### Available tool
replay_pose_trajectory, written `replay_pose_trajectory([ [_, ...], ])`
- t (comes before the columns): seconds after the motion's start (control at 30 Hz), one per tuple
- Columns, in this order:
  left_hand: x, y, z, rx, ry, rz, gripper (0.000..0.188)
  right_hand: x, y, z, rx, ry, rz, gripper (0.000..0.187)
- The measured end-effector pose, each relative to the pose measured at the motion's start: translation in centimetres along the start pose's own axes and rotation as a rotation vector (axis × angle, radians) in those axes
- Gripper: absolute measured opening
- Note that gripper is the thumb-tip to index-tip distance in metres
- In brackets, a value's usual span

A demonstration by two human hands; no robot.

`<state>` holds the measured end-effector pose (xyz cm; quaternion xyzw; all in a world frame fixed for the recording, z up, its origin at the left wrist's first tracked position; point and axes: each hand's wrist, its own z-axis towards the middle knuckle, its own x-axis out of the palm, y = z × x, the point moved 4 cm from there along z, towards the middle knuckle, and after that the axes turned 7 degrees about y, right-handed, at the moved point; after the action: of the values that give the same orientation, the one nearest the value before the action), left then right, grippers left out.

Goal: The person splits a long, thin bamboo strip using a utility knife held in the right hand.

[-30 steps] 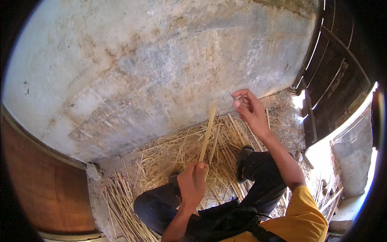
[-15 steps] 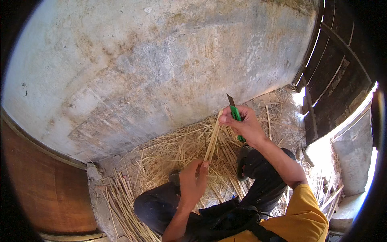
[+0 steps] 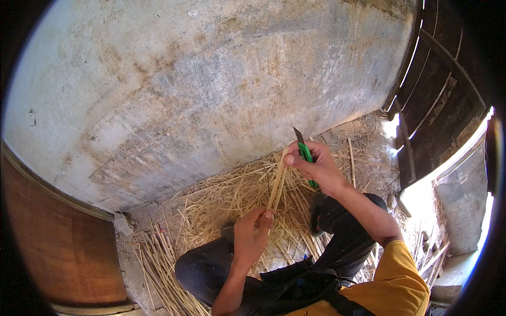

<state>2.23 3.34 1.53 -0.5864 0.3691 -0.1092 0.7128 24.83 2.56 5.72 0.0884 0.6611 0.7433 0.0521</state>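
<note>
The left hand (image 3: 250,234) pinches the lower end of a pale strip (image 3: 278,181) between thumb and fingertips; the right hand (image 3: 321,166) has thumb and forefinger pressed together at its upper end, so the strip slants between the two, raised above the floor (image 3: 342,136); a grip at each end probably keeps something so thin steady; whether it is one piece or two laid together, I cannot tell.

The green knife (image 3: 305,152) lies tucked in the right hand, its bare blade pointing up toward the wall (image 3: 237,95), away from the left hand; carrying it so seems to leave thumb and forefinger free for the strip.

Below, loose shavings (image 3: 216,203) cover the floor up to its far edge along the wall; long sticks (image 3: 163,258) lie roughly side by side toward the floor's left edge, beside the bent left knee (image 3: 197,266), perhaps for easy reach.
</note>
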Motion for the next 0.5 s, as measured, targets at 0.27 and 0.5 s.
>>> replay_pose_trajectory([
  [0.27,0.5,0.7,0.4,0.047,-0.055,-0.194,0.026,1.2,0.4,-0.5,-0.021,0.084,-0.042,0.018],
  [0.5,0.3,1.4,0.2,0.025,-0.065,-0.262,0.023,2.6,0.8,-1.1,0.031,0.127,0.0,0.016],
])
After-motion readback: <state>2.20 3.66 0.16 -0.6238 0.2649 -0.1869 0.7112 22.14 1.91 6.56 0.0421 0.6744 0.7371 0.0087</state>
